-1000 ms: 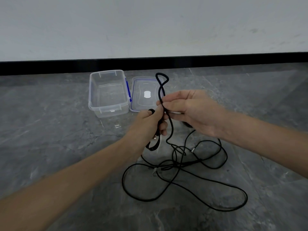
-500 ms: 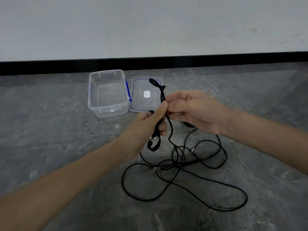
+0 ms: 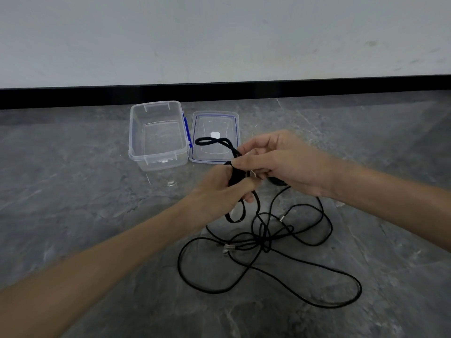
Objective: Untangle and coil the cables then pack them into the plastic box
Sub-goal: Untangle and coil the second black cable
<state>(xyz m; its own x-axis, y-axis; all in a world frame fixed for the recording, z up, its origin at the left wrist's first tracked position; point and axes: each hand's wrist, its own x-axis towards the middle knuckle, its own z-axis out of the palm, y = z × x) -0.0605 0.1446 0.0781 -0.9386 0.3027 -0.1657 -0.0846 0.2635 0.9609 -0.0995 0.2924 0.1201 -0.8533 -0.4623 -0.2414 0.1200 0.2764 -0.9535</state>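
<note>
Coiling is under way: the left hand (image 3: 219, 191) grips a small bundle of black cable (image 3: 264, 240), and the right hand (image 3: 288, 164) has its fingers pinching a loop beside it. The rest lies tangled on the floor, so the next move likely needs more slack drawn in. The plastic box (image 3: 158, 163) stands open nearby.

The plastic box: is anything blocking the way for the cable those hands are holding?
Nothing visible does. The plastic box stands open, with its lid lying beside it. The left hand and right hand hold the cable just in front of it.

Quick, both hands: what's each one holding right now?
Left hand: grips the coiled part of the black cable.
Right hand: pinches the same cable's loop.
</note>
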